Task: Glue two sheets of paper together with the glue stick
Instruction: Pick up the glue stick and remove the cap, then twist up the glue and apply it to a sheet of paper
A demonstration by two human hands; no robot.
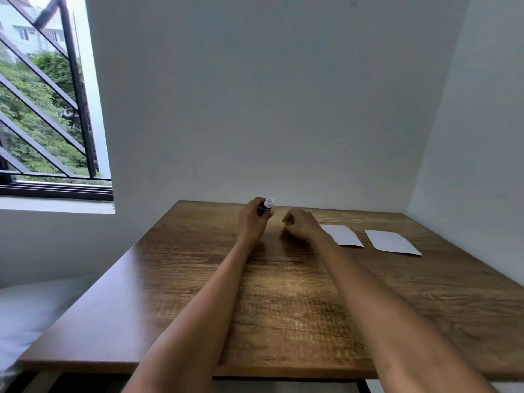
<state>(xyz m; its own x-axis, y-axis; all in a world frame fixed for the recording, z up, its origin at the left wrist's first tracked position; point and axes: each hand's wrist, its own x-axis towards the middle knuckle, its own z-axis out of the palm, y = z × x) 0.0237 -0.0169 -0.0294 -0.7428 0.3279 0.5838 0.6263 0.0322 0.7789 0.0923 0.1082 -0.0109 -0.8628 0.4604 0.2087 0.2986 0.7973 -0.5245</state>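
**Glue stick uncapped, paper not yet touched**

The step in hand looks like the opening of the glue stick (266,207). The left hand (252,222), just above the centre of the frame, grips the dark barrel with curled fingers, and the pale tip stands clear above the fist, tilted a little to the right. The right hand (299,225), just beside it, is curled around something small and yellowish (288,221), probably the cap, though it is too blurred to be sure.

Both sheets lie flat on the wooden table (283,307), right of centre, apart from each other. The near sheet (344,236) has its left corner hidden behind the right wrist; the far sheet (392,242) lies further right, wholly visible. Neither shows any glue.

The next move, as I judge it, calls for setting the cap down and bringing the exposed tip across to one sheet, with the freed hand pinning that sheet so it does not slide.

The stick is short, dark-bodied with a whitish top.
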